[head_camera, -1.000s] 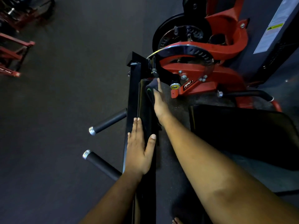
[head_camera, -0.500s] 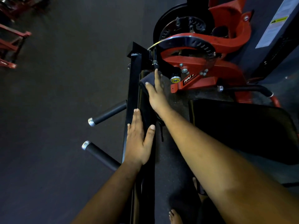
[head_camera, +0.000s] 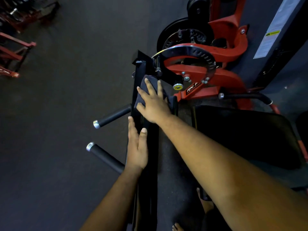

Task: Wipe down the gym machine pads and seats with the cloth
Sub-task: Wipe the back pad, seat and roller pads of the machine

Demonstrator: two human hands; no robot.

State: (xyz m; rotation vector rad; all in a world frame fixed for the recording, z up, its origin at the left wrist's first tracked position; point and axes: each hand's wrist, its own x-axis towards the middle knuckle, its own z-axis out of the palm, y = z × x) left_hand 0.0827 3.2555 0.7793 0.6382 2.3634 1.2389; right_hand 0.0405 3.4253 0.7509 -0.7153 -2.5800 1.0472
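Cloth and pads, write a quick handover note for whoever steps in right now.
Right hand: fingers spread flat, pressing the dark cloth on the top end of the narrow upright pad.
Left hand: flat on the same pad lower down, steadying it.
Done: cannot tell how much of this pad has been wiped.
Left: the rest of this pad, then the wide black seat pad to the right.

Soft dark cloth, glossy red metal frame

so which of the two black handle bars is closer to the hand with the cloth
The upper bar, ending just below-left of the right hand pressing the cloth. The lower bar sits by the left wrist.
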